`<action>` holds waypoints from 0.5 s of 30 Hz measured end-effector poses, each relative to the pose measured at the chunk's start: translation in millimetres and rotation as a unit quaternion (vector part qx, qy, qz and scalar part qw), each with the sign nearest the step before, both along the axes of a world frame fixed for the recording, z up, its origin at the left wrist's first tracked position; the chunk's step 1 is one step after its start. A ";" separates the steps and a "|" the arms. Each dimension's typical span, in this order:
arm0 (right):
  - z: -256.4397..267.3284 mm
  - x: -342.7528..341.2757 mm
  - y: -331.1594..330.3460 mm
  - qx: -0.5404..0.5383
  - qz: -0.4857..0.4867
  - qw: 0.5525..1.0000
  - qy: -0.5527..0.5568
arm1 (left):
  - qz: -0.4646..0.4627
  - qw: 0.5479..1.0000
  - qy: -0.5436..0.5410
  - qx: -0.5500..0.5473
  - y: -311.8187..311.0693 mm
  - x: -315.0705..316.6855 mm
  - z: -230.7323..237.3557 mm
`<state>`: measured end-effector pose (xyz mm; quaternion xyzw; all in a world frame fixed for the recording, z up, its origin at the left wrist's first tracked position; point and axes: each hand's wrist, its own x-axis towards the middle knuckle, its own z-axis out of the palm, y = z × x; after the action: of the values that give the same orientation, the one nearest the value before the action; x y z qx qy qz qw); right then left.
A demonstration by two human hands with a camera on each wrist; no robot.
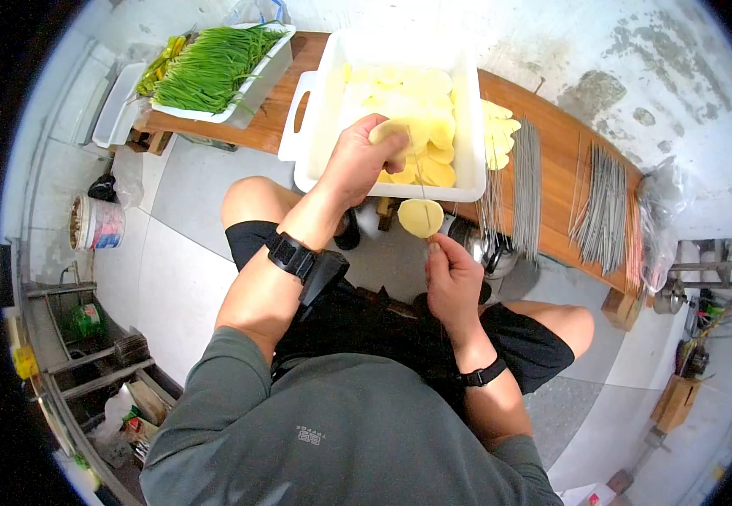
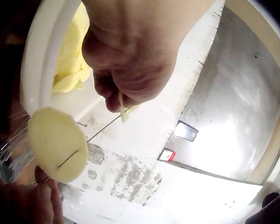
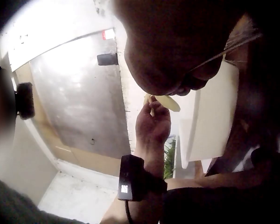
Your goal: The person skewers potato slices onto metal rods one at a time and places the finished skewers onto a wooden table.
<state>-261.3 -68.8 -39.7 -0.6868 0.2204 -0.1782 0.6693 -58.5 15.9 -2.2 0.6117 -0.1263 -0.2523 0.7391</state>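
Note:
My left hand [image 1: 356,160] pinches a pale yellow slice [image 1: 390,133] above the near edge of the white tub [image 1: 305,169], where many such slices [image 1: 438,126] lie. A thin skewer [image 1: 422,181] runs from that slice down to my right hand [image 1: 455,282], whose thumb and fingers grip its lower end. One round slice [image 1: 421,218] is threaded on it just above the right fingertips. The left wrist view shows the skewer passing through this slice [image 2: 58,144]. In the right wrist view the right hand [image 3: 172,46] is dark and close.
Bundles of metal skewers [image 1: 527,190] and more skewers [image 1: 600,211] lie on the wooden bench [image 1: 556,110], beside a pile of yellow slices [image 1: 498,135]. Green stalks [image 1: 214,72] fill a white tray at the left. A metal pot [image 1: 497,257] stands under the bench.

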 end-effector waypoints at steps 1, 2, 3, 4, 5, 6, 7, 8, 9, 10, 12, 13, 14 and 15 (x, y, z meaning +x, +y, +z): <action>-1.2 0.3 0.2 0.000 -0.001 1.000 0.000 | -0.007 1.000 -0.007 0.008 0.2 0.3 -0.8; -3.4 0.7 0.2 0.009 0.001 1.000 -0.004 | -0.008 1.000 -0.007 0.008 0.2 0.1 -0.8; -1.6 2.2 0.9 0.018 0.002 1.000 -0.008 | -0.009 0.999 -0.012 0.034 0.7 -1.5 2.5; 2.0 3.2 1.0 0.018 0.002 1.000 -0.008 | -0.010 0.998 -0.017 0.059 1.5 -3.7 5.6; 7.6 4.5 0.4 0.021 0.000 1.000 0.005 | -0.011 0.998 -0.017 0.059 1.0 -8.2 8.7; 12.4 6.4 0.3 0.025 -0.002 0.999 0.020 | -0.014 0.998 -0.016 0.053 -0.6 -14.7 11.4; 12.9 8.3 0.1 0.025 -0.002 0.999 0.020 | -0.018 0.999 -0.014 0.046 -1.7 -18.6 12.5; 13.4 10.8 -0.8 0.037 -0.006 0.999 0.022 | -0.019 0.999 -0.014 0.046 -1.8 -18.3 12.4; 13.6 12.9 -2.3 0.048 -0.011 0.999 0.024 | -0.033 0.998 -0.023 0.057 -1.9 -17.5 12.0; 13.8 13.7 -3.1 0.047 -0.011 0.999 0.026 | -0.047 0.996 -0.031 0.068 -1.2 -18.3 11.3; 14.5 17.4 -4.4 0.108 -0.004 0.994 0.024 | -0.042 0.996 -0.033 0.065 -1.3 -23.6 11.5; 15.9 18.9 -5.5 0.108 -0.005 0.994 0.024 | -0.038 0.997 -0.036 0.062 -1.9 -24.8 11.8; 18.2 19.2 -6.3 0.133 -0.001 0.991 0.026 | -0.038 0.997 -0.036 0.062 -1.7 -24.8 12.9; 19.7 19.4 -7.2 0.159 0.003 0.987 0.028 | -0.039 0.996 -0.033 0.072 -1.4 -24.9 14.8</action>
<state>-241.9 -76.0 -20.1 -0.5772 0.2625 -0.1190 0.7640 -83.4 14.5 12.6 0.6660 -0.1554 -0.2691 0.6781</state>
